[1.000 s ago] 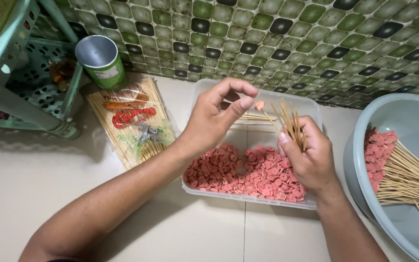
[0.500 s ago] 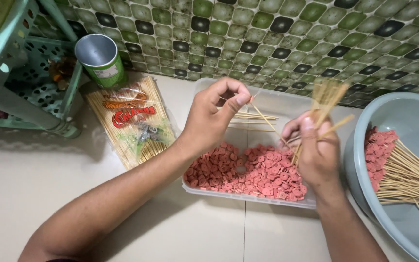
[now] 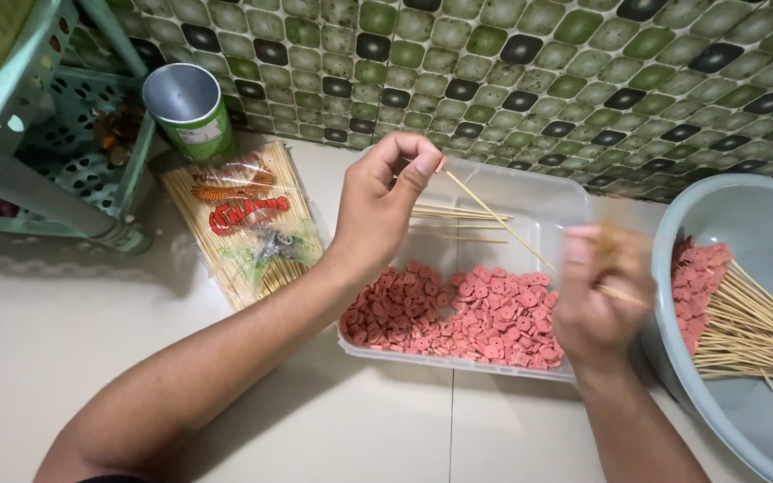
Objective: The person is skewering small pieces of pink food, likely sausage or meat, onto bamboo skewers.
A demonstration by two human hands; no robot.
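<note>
My left hand (image 3: 385, 199) pinches one thin wooden skewer (image 3: 494, 219) by its upper end, above a clear plastic tub (image 3: 547, 192). The skewer slants down to the right toward my right hand (image 3: 599, 300), which is blurred and closed around a bundle of skewers (image 3: 617, 252). Pink sausage slices (image 3: 458, 313) cover the near half of the tub. A few loose skewers (image 3: 458, 215) lie in its far half.
A grey basin (image 3: 762, 215) at the right holds skewers loaded with pink slices (image 3: 735, 313). A plastic packet of bamboo skewers (image 3: 248, 228) lies left of the tub. Behind it stand a metal can (image 3: 188, 109) and a green plastic rack (image 3: 38, 134). A tiled wall (image 3: 512, 63) backs the counter.
My left hand has drawn one skewer out of the bundle and lifted it. My right hand moved the bundle up, then down toward the basin side.
</note>
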